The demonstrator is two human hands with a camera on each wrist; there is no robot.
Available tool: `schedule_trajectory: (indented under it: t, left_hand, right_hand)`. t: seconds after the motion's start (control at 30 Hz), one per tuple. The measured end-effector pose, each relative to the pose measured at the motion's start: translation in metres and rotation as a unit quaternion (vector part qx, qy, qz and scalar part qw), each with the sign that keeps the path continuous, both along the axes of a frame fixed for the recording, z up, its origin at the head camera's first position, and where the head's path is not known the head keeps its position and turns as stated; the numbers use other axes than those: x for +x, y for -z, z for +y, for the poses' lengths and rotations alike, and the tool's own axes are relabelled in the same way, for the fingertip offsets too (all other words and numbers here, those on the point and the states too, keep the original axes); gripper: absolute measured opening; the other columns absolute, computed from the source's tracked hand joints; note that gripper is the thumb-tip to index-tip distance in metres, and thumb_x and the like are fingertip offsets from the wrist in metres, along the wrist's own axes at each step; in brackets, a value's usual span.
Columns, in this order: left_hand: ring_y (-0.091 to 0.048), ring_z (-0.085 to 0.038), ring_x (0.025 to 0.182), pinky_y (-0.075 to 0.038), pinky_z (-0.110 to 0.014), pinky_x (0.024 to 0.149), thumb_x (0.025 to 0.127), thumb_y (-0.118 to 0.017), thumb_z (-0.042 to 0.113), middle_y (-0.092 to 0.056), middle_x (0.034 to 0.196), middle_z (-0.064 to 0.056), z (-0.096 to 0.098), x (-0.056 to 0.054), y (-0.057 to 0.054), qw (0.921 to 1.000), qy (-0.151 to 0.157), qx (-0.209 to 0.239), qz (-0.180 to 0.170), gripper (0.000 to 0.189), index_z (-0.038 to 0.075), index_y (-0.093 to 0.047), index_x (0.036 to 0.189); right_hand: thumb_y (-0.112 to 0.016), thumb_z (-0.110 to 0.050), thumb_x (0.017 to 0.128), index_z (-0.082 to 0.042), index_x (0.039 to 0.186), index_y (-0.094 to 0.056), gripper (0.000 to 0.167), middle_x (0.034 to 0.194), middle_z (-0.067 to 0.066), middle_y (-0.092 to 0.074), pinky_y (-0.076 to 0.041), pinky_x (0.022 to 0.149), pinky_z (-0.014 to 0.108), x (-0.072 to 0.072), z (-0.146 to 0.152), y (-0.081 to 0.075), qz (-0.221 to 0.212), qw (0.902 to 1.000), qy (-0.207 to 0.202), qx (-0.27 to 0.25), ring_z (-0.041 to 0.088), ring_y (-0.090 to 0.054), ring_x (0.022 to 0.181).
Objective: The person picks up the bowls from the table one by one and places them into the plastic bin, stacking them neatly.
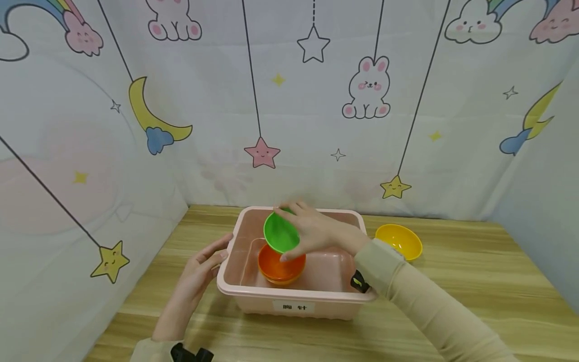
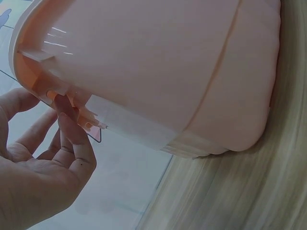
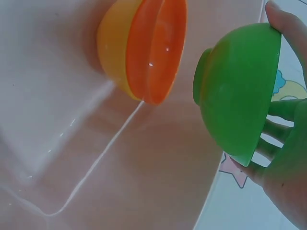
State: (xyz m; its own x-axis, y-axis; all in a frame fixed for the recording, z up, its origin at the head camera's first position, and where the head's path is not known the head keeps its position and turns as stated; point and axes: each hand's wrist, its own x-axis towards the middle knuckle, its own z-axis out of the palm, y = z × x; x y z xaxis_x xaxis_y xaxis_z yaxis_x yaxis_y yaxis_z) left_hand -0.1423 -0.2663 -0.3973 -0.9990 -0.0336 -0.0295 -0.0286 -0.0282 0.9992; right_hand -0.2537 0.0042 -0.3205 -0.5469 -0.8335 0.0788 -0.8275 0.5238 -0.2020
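Observation:
A green bowl (image 1: 279,234) is in my right hand (image 1: 318,232), which pinches it at the rim between thumb and fingers. It is tilted and held over the pink tub (image 1: 253,303). Below it, inside the tub, sits an orange bowl (image 1: 277,266) nested in a yellow-orange bowl (image 3: 111,48); in the right wrist view the green bowl stands apart from these two. My left hand (image 1: 201,269) grips the tub's left rim, its fingertips tucked at the underside of the rim in the left wrist view.
A yellow bowl (image 1: 401,242) stands on the wood-grain table (image 1: 457,281), right of the tub behind my right forearm. A white label (image 1: 294,306) is on the tub's front. Cartoon-printed cloth (image 1: 316,176) closes off the back and both sides.

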Motion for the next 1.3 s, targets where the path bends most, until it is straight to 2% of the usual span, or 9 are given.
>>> schedule_trajectory:
  t: [0.07, 0.3, 0.43, 0.6, 1.13, 1.3]
  left_hand:
    - [-0.051, 0.007, 0.116, -0.048, -0.020, 0.091, 0.096, -0.059, 0.023, -0.056, 0.127, 0.025, 0.000, 0.000, 0.000, 1.0000, 0.000, -0.001, 0.000, 0.050, 0.011, -0.046, 0.143]
    - [-0.051, 0.006, 0.116, -0.048, -0.021, 0.091, 0.096, -0.058, 0.023, -0.057, 0.124, 0.025, 0.000, 0.000, 0.000, 1.0000, 0.000, -0.001, 0.000, 0.051, 0.009, -0.045, 0.143]
    - [-0.050, 0.006, 0.116, -0.047, -0.021, 0.091, 0.096, -0.058, 0.025, -0.056, 0.125, 0.025, 0.000, 0.000, 0.000, 1.0000, -0.001, -0.008, -0.004, 0.051, 0.010, -0.045, 0.144]
    - [-0.051, 0.007, 0.116, -0.047, -0.021, 0.092, 0.096, -0.059, 0.024, -0.056, 0.128, 0.025, 0.001, -0.001, 0.000, 1.0000, -0.002, -0.006, -0.004, 0.052, 0.009, -0.045, 0.143]
    - [-0.051, 0.006, 0.115, -0.047, -0.022, 0.092, 0.096, -0.059, 0.023, -0.058, 0.122, 0.026, 0.001, -0.002, -0.001, 1.0000, -0.006, -0.007, -0.003, 0.052, 0.007, -0.045, 0.143]
    - [-0.051, 0.006, 0.115, -0.047, -0.022, 0.093, 0.096, -0.059, 0.023, -0.058, 0.122, 0.026, 0.001, -0.001, 0.000, 0.9999, -0.005, -0.008, -0.005, 0.052, 0.008, -0.045, 0.143]
  right_hand:
    - [-0.074, -0.065, 0.069, -0.015, 0.152, -0.028, 0.106, 0.150, 0.007, -0.031, -0.042, 0.107, 0.046, -0.001, -0.001, 0.002, -0.002, 1.0000, -0.002, 0.001, 0.025, -0.032, 0.134]
    - [-0.069, -0.070, 0.070, -0.021, 0.155, -0.020, 0.110, 0.154, 0.004, -0.027, -0.036, 0.112, 0.047, -0.001, -0.006, 0.009, -0.013, 0.9989, 0.010, 0.044, 0.025, -0.028, 0.139]
    - [-0.070, -0.069, 0.070, -0.017, 0.154, -0.022, 0.109, 0.154, 0.006, -0.027, -0.033, 0.114, 0.047, 0.000, -0.007, 0.014, -0.013, 0.9984, 0.001, 0.056, 0.025, -0.027, 0.139]
    - [-0.071, -0.066, 0.072, -0.012, 0.153, -0.025, 0.107, 0.153, 0.008, -0.029, -0.034, 0.114, 0.047, 0.001, -0.009, 0.019, -0.011, 0.9982, -0.016, 0.057, 0.025, -0.029, 0.138]
    - [-0.069, -0.066, 0.073, -0.012, 0.152, -0.025, 0.105, 0.152, 0.009, -0.030, -0.035, 0.113, 0.046, -0.002, -0.017, 0.032, 0.010, 0.9958, -0.036, 0.083, 0.025, -0.030, 0.135]
    - [-0.070, -0.065, 0.073, -0.012, 0.152, -0.026, 0.105, 0.151, 0.009, -0.031, -0.036, 0.111, 0.045, -0.002, -0.019, 0.034, 0.005, 0.9951, -0.039, 0.090, 0.025, -0.030, 0.134]
